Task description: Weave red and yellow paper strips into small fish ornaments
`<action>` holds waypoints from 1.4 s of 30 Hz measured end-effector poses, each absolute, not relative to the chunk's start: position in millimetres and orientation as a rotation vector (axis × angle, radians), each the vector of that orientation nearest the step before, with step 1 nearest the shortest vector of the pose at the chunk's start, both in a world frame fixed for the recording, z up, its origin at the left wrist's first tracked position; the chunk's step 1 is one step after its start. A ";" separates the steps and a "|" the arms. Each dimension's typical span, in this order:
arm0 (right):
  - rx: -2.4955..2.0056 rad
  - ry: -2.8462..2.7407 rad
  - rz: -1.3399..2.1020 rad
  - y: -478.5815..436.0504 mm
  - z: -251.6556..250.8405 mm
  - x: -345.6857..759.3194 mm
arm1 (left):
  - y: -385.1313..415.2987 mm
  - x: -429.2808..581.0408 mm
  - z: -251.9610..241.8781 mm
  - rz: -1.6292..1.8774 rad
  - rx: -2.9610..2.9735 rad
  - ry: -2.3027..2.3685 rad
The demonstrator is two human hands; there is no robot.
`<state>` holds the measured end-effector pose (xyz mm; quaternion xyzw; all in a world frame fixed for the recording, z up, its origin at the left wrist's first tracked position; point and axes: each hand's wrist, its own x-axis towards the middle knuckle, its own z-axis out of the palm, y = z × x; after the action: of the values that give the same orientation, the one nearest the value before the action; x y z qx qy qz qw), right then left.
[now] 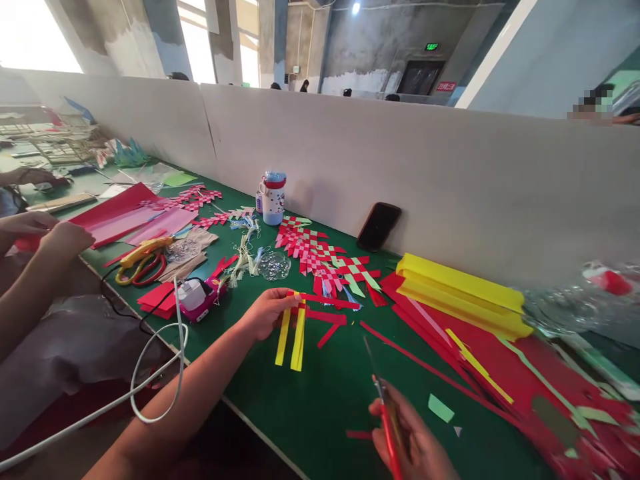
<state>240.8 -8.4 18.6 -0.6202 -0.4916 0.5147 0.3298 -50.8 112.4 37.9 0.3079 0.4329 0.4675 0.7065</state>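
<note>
One camera, worn on the head, looks forward and down from above and behind the left hand (267, 315) and right hand (410, 430). It sits near enough that the bottom edge cuts off the right hand. The wide view covers the desk (300, 417) around both hands, another person's arms (30, 283) to their left, and the partition (425, 160) and windows (196, 43) beyond them.

Left fingers (281, 299) pinch strips (299, 341); right fingers (376, 407) hold scissors (388, 430).
</note>
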 end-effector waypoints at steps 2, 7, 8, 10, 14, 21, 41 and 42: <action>-1.622 -1.216 1.426 -13.8 29.3 222.1 | 109.0 -51.2 44.5 1.038 0.714 0.971; -1.602 -1.318 1.469 -16.7 45.4 201.6 | 94.9 -49.8 55.1 1.059 0.799 0.934; -1.595 -1.347 1.458 -15.8 44.9 200.7 | 91.3 -49.4 56.4 1.067 0.819 0.915; -1.543 -1.403 1.442 -13.5 41.3 199.9 | 84.2 -48.7 58.7 1.088 0.856 0.877; -1.404 -1.557 1.305 -12.3 33.4 200.2 | 73.0 -48.8 62.0 1.144 1.006 0.837; -1.379 -1.611 1.165 -18.7 31.7 202.4 | 65.5 -48.9 63.8 1.168 1.092 0.888; -1.508 -1.277 1.408 -30.9 32.0 198.7 | 63.0 -46.2 61.1 1.036 1.021 0.974; -1.512 -1.293 1.401 -31.8 31.8 199.3 | 63.3 -46.4 60.8 1.035 1.034 0.976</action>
<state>199.3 -31.8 31.8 -0.5828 -0.4985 0.5401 0.3465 -46.4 63.3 60.8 0.4528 0.4277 0.4532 0.6377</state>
